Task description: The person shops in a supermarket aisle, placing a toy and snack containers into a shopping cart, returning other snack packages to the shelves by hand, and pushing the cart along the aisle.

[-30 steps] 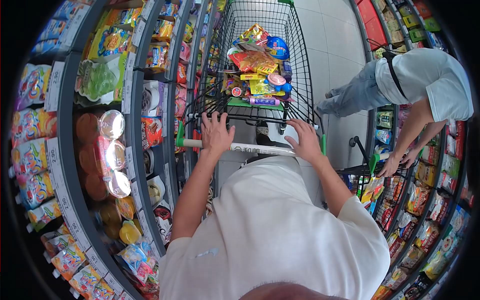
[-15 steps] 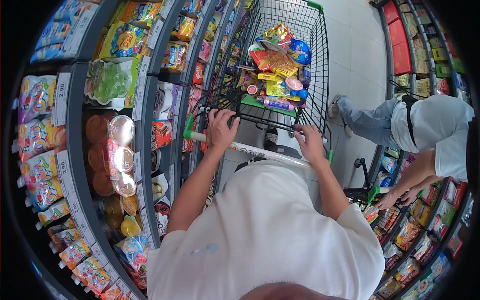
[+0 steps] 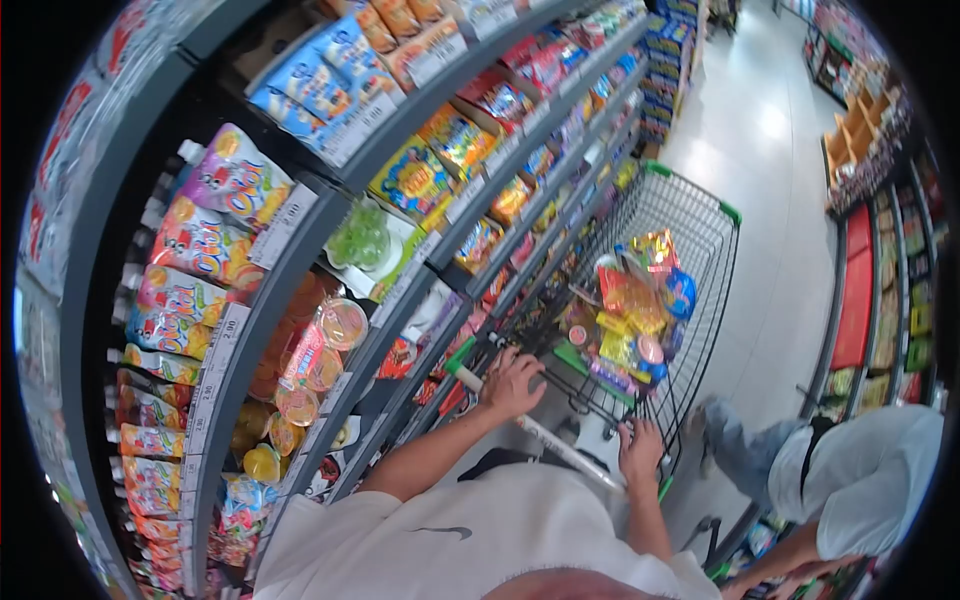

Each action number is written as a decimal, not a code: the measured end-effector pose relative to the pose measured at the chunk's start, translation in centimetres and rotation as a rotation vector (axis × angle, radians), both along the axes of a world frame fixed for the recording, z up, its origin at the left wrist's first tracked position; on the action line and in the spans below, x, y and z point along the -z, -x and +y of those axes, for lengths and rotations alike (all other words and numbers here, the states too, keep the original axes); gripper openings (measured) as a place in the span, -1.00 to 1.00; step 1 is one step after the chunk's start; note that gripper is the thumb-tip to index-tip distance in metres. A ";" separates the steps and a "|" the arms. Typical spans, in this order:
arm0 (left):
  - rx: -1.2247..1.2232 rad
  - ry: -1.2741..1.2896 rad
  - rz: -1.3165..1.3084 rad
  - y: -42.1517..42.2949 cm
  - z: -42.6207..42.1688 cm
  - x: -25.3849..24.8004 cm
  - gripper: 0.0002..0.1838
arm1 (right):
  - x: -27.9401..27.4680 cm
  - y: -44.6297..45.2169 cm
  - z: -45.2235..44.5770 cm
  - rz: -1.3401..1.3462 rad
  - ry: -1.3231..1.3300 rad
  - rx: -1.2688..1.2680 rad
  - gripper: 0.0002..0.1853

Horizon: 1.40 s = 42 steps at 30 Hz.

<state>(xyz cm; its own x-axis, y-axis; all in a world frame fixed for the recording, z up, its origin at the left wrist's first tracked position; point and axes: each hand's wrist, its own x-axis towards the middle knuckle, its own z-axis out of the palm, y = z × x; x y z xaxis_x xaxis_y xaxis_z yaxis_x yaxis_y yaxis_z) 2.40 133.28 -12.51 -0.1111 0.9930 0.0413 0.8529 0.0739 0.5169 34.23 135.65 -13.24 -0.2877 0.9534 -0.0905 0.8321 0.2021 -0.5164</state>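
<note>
My left hand (image 3: pixel 515 383) lies over the back edge of a wire shopping cart (image 3: pixel 651 166), its fingers curled down at the left end of the white handle (image 3: pixel 562 446). At the right end, my right hand (image 3: pixel 641 450) has its fingers bent over the same edge. Both hands grip the cart, and no goods are in them. Inside the basket is a pile of bright snack packets (image 3: pixel 632 297), with a blue package (image 3: pixel 680 294) on its right side and a purple tube-shaped item (image 3: pixel 610 375) near the back.
Shelves on the left hold drink pouches (image 3: pixel 180 300), jelly cups (image 3: pixel 325 345) and bagged sweets (image 3: pixel 410 180), close beside the cart. Another person (image 3: pixel 870 460) leans at the right, by a second shelf. Pale floor (image 3: pixel 770 160) runs ahead, with a wooden rack (image 3: pixel 860 130) farther off.
My view has turned toward the left shelves, so the cart and my hands appear lower and tilted to the right. Both hands keep their places on the cart.
</note>
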 end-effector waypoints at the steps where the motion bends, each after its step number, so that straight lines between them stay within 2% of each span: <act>1: -0.017 0.023 -0.041 -0.2 0.2 -0.5 -0.66 | -0.1 0.1 0.4 0.014 0.014 0.017 -0.70; 4: -0.035 0.018 -0.047 -0.3 1.0 -0.2 -0.64 | -0.5 0.7 1.3 0.034 0.036 0.062 -0.72; 7: -0.049 0.055 0.019 -0.6 1.5 -0.8 -0.62 | -1.3 1.0 2.5 0.010 0.131 0.094 -0.65; 11: -0.053 0.028 0.027 -0.7 2.0 -1.4 -0.63 | 0.4 0.9 3.8 -0.060 0.185 0.223 -0.64; 12: -0.056 0.027 0.049 -0.8 2.1 -1.6 -0.63 | 0.7 0.9 3.6 -0.050 0.087 0.218 -0.65; 14: -0.065 -0.019 0.044 -0.8 1.8 -0.6 -0.63 | 1.6 0.6 3.5 -0.079 0.096 0.255 -0.65; 17: -0.052 -0.063 0.011 -0.9 1.4 0.3 -0.64 | 3.0 0.2 3.3 -0.099 0.109 0.208 -0.61; 19: -0.038 -0.031 0.059 -0.9 1.2 0.1 -0.63 | 3.1 0.3 3.0 -0.116 0.084 0.200 -0.59; 24: -0.088 0.093 -0.039 -0.9 0.4 -0.9 -0.64 | 3.0 0.4 2.9 -0.131 0.092 0.145 -0.58; 28: -0.038 -0.042 -0.012 -0.6 -0.3 0.1 -0.64 | 3.0 0.4 1.8 -0.127 0.130 0.184 -0.64; 29: -0.063 -0.071 0.040 -0.8 -0.5 -0.7 -0.66 | 3.2 0.2 1.5 -0.035 0.090 0.173 -0.65; 30: -0.068 -0.061 -0.018 -0.6 -0.6 -0.1 -0.67 | 3.3 0.4 1.0 -0.071 0.079 0.212 -0.66; 37: -0.077 -0.011 -0.015 -0.4 -2.0 -0.9 -0.68 | 0.5 1.3 -0.5 -0.129 0.168 0.202 -0.68; 42: -0.054 0.009 0.003 -0.2 -3.7 -0.8 -0.68 | 0.0 1.2 -2.3 -0.078 0.115 0.212 -0.68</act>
